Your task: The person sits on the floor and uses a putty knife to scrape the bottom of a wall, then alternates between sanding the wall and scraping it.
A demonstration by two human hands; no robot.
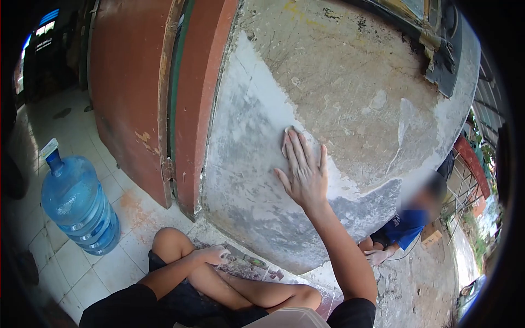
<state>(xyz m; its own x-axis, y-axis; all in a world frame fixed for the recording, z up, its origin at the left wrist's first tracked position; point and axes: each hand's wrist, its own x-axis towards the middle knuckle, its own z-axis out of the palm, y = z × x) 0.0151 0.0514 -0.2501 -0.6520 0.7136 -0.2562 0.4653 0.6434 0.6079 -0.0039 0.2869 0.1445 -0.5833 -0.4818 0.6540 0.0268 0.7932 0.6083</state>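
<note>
My right hand (302,174) lies against the curved wall (246,180), on a smooth grey-white patch beside its rough brown part. The fingers point up, with the thumb out to the left. Along the index finger shows the edge of a small folded piece, apparently sandpaper (285,143), pressed between fingers and wall. Pale dust covers the fingers. My left hand (213,255) rests by my bent knee, its fingers curled and whitened at the tips. Whether anything is inside it is hidden.
A blue water jug (82,205) stands on the tiled floor (60,251) at left. Reddish-brown wooden panels (131,98) border the wall. A person in a blue shirt (403,228) crouches at right, near a small cardboard box (431,234). Torn dark trim (443,65) hangs upper right.
</note>
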